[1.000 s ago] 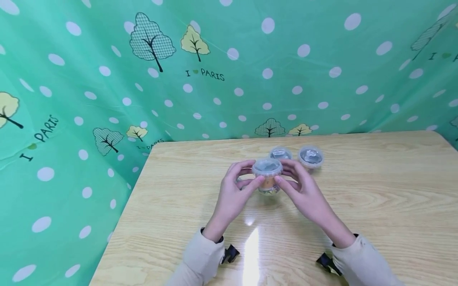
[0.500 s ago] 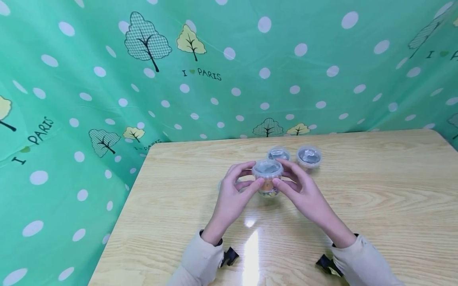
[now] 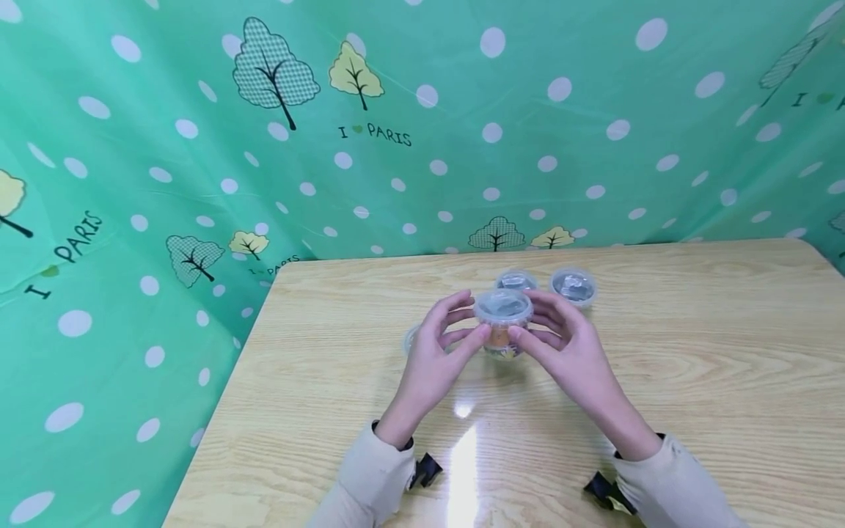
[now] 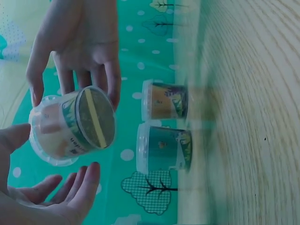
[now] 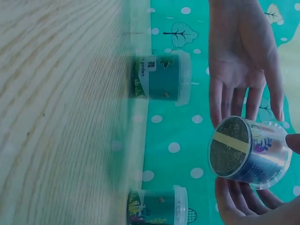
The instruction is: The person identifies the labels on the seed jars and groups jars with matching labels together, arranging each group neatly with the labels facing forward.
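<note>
Clear plastic cup (image 3: pixel 503 334) with lid (image 3: pixel 504 305) on, lifted clear of the pale wood-grain surface (image 3: pixel 700 352) and held between two hands. Left hand (image 3: pixel 429 363): fingers bent in a loose curve, thumb against the cup's near side, other fingertips close to the lid; whether all of them touch is hard to judge, some being hidden. Right hand (image 3: pixel 573 359): half curled, thumb on the near side, fingers round the far side. Head view gives the lid from above; the wrist views give what it cannot, the cup's base (image 5: pixel 229 157), dark inside, a pale yellow strip (image 5: pixel 230 142) across it. Print differs by side: orange patch in the left wrist view, dark blue panel and purple plant in the right. Beyond the hands, a cup (image 3: pixel 516 280) and another cup (image 3: pixel 573 287) stand upright near each other at the back; a further rim (image 3: pixel 410 339) shows just beside the left hand, mostly covered. Left wrist view adds side colours: one orange cup (image 4: pixel 161 101), one green cup (image 4: pixel 165 149). Right wrist view alone makes "garden" readable on a standing cup (image 5: pixel 161 77). Behind: green dotted curtain (image 3: pixel 396 191).
</note>
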Motion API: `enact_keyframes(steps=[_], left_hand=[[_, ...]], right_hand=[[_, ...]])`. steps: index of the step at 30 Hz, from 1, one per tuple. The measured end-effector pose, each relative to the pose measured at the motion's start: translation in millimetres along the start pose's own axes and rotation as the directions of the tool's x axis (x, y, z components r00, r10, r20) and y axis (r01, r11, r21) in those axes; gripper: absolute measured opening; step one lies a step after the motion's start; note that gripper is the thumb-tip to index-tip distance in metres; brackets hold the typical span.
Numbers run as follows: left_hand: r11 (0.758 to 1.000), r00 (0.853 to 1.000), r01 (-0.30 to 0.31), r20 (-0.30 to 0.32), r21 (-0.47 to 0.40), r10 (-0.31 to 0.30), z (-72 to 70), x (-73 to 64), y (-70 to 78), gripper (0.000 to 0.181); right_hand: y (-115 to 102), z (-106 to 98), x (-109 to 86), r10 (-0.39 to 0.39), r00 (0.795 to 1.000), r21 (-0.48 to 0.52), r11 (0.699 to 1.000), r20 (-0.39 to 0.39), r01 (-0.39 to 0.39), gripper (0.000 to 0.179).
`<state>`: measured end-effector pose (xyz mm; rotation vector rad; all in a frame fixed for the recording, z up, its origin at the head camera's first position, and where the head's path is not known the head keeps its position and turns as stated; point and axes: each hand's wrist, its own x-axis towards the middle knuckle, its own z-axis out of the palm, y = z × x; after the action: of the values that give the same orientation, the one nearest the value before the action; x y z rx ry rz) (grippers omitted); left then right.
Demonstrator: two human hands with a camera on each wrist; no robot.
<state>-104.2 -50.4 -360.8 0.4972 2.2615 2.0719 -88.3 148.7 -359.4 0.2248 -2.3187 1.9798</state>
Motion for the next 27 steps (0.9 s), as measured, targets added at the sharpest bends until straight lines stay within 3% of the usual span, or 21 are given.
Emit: enact_keyframes(steps=[6,16,19,27], left_hand=[[0.997,0.998,-0.058,0.023,0.044,0.058,3.3,-2.4,1.0,0.049],[0.988,0.994,-0.096,0.057,0.125,0.089,7.3,-3.4,0.1,0.072],[0.990,0.996,-0.083,0.054,0.116,0.077,7.2,-3.3,0.6,0.072],[0.999,0.999,0.022,0.043,0.034,-0.023,0.9,-2.8,6.7,0.072]], right_hand=[[-3.1,3.6,-0.7,0.031,0.999,-0.035,0.999,-0.044,-0.033,0.057],[-6.7,8.7,-3.1,0.052,0.996,-0.044,0.998,-0.068,-0.055,0.059],[-8.0,9.7,-4.0,0.053,0.997,-0.040,0.998,-0.058,-0.055,0.060],[-6.7,1.0,-3.0,0.017,1.000,-0.034,0.999,0.022,-0.017,0.050]])
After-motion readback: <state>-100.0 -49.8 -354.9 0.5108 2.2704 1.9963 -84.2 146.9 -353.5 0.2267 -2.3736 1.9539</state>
